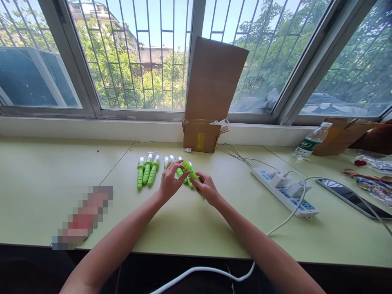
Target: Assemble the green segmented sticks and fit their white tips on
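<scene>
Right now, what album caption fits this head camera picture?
Left hand and right hand grip ribbed green plastic tubes beside three more on pale-green table.

A pixelated patch on the table blurs whatever lies there. The left hand and right hand cover part of the green pieces, so those under the fingers cannot be counted. Both forearms run off the bottom edge. The label on the bottle is too small to read, and the right edge cuts the phone.
</scene>
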Tool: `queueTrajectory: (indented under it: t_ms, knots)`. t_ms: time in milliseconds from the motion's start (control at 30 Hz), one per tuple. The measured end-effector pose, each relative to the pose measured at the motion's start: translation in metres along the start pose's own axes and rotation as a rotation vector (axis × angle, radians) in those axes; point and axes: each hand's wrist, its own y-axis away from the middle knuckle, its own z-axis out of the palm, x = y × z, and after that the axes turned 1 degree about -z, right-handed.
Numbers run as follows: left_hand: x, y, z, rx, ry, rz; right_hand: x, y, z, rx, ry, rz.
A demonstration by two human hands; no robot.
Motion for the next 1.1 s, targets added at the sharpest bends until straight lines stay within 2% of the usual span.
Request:
queueTrajectory:
  t_ms: [933, 1100]
  knots:
    - [0.004, -0.001, 0.001, -0.021, 0.080, 0.000, -0.008, 0.003, -0.008, -0.256, -0.315, 0.199]
    - [0.003, 0.003, 0.004, -0.004, 0.136, -0.056, -0.009, 0.003, -0.010, -0.325, -0.252, 0.243]
